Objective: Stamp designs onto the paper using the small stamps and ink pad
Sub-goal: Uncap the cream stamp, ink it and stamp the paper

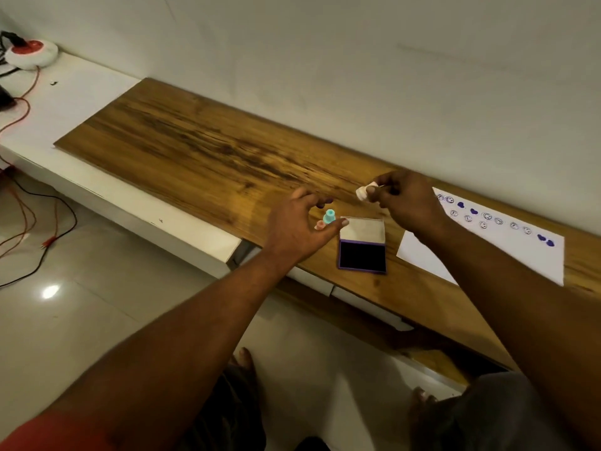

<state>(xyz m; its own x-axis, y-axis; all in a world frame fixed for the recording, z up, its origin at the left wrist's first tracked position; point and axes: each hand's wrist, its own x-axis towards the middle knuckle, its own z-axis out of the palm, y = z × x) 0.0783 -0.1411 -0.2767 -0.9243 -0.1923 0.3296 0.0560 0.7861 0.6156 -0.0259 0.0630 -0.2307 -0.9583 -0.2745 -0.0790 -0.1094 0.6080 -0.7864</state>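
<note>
An open purple ink pad (362,255) lies on the wooden desk (201,151), its clear lid tilted back. To its right lies a white paper (507,242) with blue smiley and heart prints. A teal stamp (329,217) stands upright left of the pad, with a pink stamp (320,225) beside it. My left hand (297,227) hovers over those two stamps, fingers spread, holding nothing. My right hand (406,201) is raised above the pad's far edge and pinches a small white stamp (363,193) between its fingertips.
The desk runs along a white wall. A white shelf (81,102) at the left carries a round white and red power socket (31,53) with orange and black cables trailing to the tiled floor. My feet show below the desk edge.
</note>
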